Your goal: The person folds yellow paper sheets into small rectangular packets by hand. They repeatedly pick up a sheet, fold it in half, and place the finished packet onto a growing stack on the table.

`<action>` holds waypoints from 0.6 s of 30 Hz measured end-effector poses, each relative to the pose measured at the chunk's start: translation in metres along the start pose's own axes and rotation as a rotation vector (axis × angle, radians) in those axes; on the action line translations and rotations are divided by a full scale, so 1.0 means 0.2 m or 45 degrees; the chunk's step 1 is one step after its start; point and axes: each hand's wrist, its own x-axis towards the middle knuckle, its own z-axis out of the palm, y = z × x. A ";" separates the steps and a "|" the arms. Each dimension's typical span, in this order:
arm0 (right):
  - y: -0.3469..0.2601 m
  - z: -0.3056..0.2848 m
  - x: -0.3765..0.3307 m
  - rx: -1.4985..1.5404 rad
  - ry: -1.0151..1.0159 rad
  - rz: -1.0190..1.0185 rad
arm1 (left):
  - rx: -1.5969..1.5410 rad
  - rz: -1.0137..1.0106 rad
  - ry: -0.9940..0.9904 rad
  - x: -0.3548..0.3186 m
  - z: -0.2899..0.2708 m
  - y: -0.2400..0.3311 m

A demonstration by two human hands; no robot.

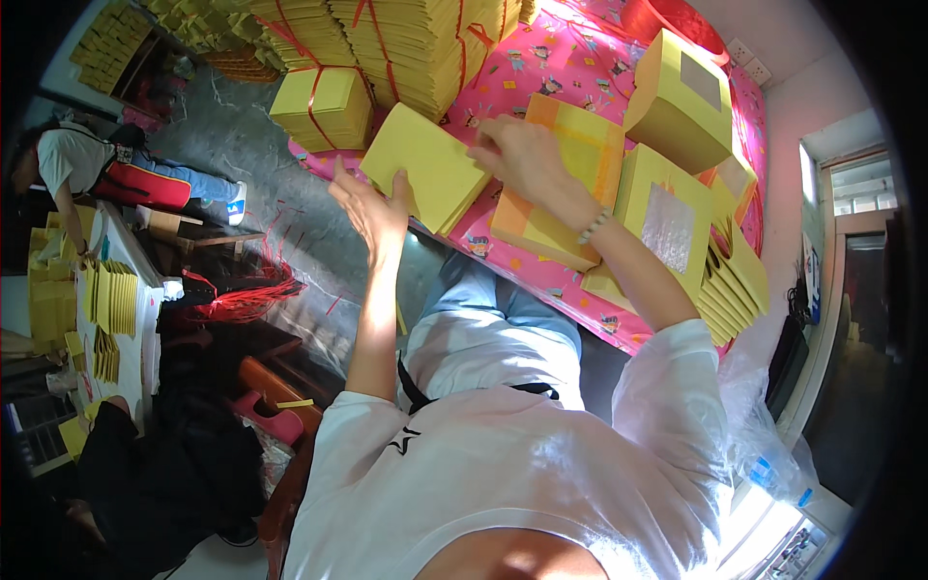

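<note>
From the head camera I see a person seated at a table spread with a pink patterned cloth (580,68), both bare hands on a thick stack of plain yellow paper sheets (425,166). The left hand (370,208) is clamped on the stack's near lower corner, thumb on the top sheet and fingers beneath, so the stack juts up and away from the palm and overhangs the table edge. The right hand (524,155) rests at the stack's far right corner, fingers curled together on the sheet edges; I cannot tell whether they pinch a sheet or only press on it. A pale bead bracelet (594,226) circles that wrist.

Just right of the stack, under the right forearm, lies a flat orange-bordered yellow paper pile (565,188). Beyond it stand yellow paper blocks with silver foil squares (667,217), one raised higher (681,97). A yellow bundle tied with red string (324,106) sits at the table's left end, taller tied stacks (406,43) behind it. Far left, another person in a white shirt (68,159) bends over a second table bearing yellow sheets (106,295).
</note>
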 end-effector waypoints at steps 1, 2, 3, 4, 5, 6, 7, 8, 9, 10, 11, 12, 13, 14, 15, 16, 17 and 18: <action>0.02 -0.06 -0.04 -0.004 -0.048 0.014 | -0.018 0.027 -0.046 0.01 -0.02 0.01; 0.03 -0.12 -0.09 -0.007 -0.098 0.025 | -0.019 0.059 -0.053 0.01 -0.02 0.00; 0.05 -0.18 -0.14 -0.028 -0.213 0.041 | -0.020 0.091 -0.060 0.01 -0.01 -0.01; 0.07 -0.24 -0.20 -0.049 -0.330 0.053 | -0.020 0.121 -0.065 0.01 -0.02 -0.02; 0.09 -0.28 -0.26 -0.069 -0.448 0.069 | -0.024 0.117 -0.080 0.01 -0.02 -0.02; 0.10 -0.31 -0.32 -0.128 -0.480 0.069 | -0.028 0.113 -0.095 0.02 -0.02 -0.01; 0.10 -0.32 -0.39 -0.187 -0.510 0.068 | -0.031 0.112 -0.108 0.02 -0.03 0.00; 0.11 -0.33 -0.45 -0.247 -0.542 0.069 | -0.048 0.117 -0.100 0.01 -0.03 0.02; 0.11 -0.32 -0.49 -0.250 -0.517 0.052 | -0.064 0.121 -0.091 0.01 -0.03 0.04; 0.12 -0.31 -0.54 -0.250 -0.491 0.036 | -0.078 0.128 -0.083 0.02 -0.04 0.06; 0.13 -0.30 -0.56 -0.250 -0.464 0.019 | -0.077 0.161 -0.078 0.02 -0.05 0.09; 0.13 -0.29 -0.58 -0.247 -0.447 0.010 | -0.076 0.193 -0.074 0.02 -0.06 0.12; 0.12 -0.29 -0.58 -0.245 -0.429 0.000 | -0.076 0.226 -0.067 0.02 -0.06 0.14; 0.12 -0.29 -0.58 -0.243 -0.411 -0.010 | -0.120 0.260 -0.088 0.02 -0.07 0.17; 0.12 -0.31 -0.59 -0.217 -0.418 -0.022 | -0.164 0.294 -0.109 0.01 -0.07 0.20; 0.12 -0.33 -0.58 -0.190 -0.424 -0.040 | -0.205 0.328 -0.126 0.00 -0.08 0.23; 0.13 -0.34 -0.58 -0.164 -0.430 -0.056 | -0.325 0.270 -0.274 -0.01 -0.09 0.28; 0.14 -0.36 -0.58 -0.092 -0.461 -0.028 | -0.444 0.211 -0.421 -0.04 -0.11 0.33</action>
